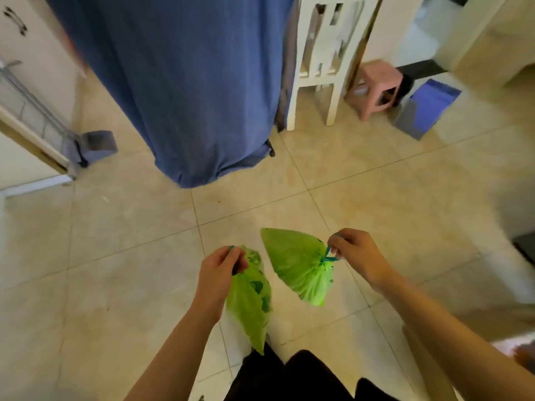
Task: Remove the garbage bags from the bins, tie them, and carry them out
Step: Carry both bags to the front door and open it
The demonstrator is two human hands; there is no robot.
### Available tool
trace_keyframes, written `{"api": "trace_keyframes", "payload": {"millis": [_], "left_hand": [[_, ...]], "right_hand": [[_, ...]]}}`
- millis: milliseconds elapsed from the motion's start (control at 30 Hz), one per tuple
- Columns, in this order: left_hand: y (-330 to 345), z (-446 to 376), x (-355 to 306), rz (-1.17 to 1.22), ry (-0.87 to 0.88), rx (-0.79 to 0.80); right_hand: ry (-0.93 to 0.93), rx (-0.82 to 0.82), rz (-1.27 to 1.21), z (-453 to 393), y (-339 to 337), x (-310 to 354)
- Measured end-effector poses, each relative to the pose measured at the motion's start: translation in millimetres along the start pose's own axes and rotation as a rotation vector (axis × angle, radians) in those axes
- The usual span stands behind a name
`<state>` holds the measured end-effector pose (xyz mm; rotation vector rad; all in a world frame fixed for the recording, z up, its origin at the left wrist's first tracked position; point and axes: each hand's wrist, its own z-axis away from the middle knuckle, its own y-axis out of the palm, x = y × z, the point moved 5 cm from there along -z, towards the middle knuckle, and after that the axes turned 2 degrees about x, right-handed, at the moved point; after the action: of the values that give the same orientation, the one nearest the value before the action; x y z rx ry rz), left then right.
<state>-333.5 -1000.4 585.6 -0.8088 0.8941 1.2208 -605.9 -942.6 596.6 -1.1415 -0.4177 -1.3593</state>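
- The left hand (221, 269) pinched the blue-green drawstring of the left green bag (251, 302), fingers curled together on the string at the bag's gathered neck.
- That bag hung just below and to the inner side of the fingers, above the tiled floor (130, 256), its tip pointing down toward the person's dark trousers (289, 374); dark shapes showed through the plastic.
- The right hand (354, 256) pinched the blue-green drawstring loop (328, 256) of the right green bag (295, 261), thumb and fingers closed on the string.
- This bag was tied shut at the neck and swung out sideways from the fingertips toward the left hand, lying tilted in the air, apart from the other bag.
- Both forearms reached forward from the bottom edge, hands at about the same height, backs of the hands turned up.
- Farther off stood a blue cloth-draped shape (185, 91), white furniture legs (314, 73), a pink stool (376, 88) and a blue-lined bin (425, 108).
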Motion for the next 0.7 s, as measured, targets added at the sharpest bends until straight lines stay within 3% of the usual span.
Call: {"api": "trace_keyframes", "payload": {"millis": [267,700], "left_hand": [[119.1,-104.5,-52.6,-0.226,0.105,0.229],[361.2,-245.8,-154.5,-0.333,0.172,0.285]], "right_hand": [[0.017,-0.179,0.034,-68.2,-92.8,-5.9],[0.047,-0.402,-0.130,-198.9,-285.0,-25.3]]}}
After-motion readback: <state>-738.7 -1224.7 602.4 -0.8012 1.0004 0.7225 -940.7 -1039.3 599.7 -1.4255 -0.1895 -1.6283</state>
